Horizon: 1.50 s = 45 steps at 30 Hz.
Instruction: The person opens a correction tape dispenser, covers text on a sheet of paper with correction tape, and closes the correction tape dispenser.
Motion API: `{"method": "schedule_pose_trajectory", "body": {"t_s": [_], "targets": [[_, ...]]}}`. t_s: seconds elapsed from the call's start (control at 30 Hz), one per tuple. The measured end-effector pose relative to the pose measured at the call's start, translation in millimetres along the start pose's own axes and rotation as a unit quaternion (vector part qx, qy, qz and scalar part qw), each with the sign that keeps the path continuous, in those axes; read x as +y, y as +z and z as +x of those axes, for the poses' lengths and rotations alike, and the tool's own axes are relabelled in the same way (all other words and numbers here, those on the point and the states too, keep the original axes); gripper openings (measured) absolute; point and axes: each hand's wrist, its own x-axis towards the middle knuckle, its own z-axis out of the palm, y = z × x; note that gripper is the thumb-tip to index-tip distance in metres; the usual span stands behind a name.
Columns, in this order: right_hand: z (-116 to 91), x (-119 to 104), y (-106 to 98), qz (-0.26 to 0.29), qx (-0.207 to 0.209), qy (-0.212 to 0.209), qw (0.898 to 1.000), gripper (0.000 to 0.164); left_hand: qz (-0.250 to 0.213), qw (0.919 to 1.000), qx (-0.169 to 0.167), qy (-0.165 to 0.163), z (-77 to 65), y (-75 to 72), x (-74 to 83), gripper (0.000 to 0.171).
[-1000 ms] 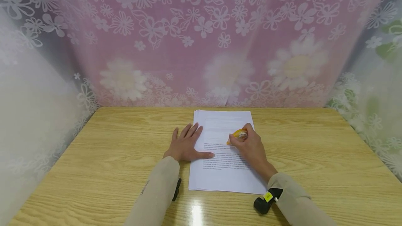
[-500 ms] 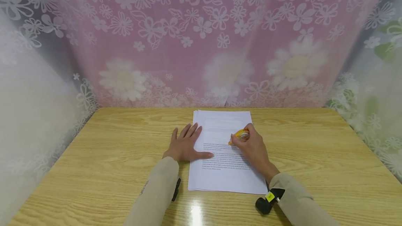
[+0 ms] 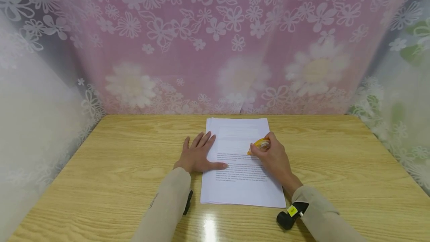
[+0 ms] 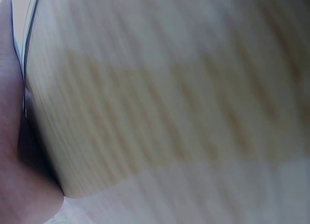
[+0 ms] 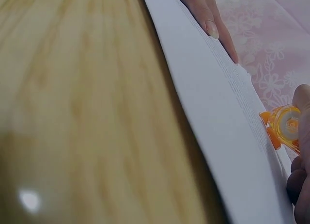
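Note:
A stack of white paper with printed text lies on the wooden table. My right hand pinches an orange correction tape dispenser between thumb and fingers, its tip at the top printed line, toward the right side of the sheet. In the right wrist view the clear orange body of the correction tape shows a pale reel inside. My left hand rests flat with spread fingers at the left edge of the paper, the thumb lying across the text. Only the edge of the left hand shows in the left wrist view.
The wooden table extends to both sides of the paper. A pink floral curtain hangs along its back edge, with pale curtains at left and right. A black wrist camera is strapped on the right sleeve.
My right hand has slid a little to the right along the printed line with the correction tape. The left hand has stayed in place on the paper.

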Motion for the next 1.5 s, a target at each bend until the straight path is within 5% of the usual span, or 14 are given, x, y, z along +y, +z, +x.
{"method": "schedule_pose_trajectory", "body": {"t_s": [1.5], "targets": [[1, 16, -14, -0.024, 0.011, 0.006, 1.000, 0.041, -0.010, 0.9999, 0.003, 0.007, -0.8, -2.0, 0.1, 0.110]]}}
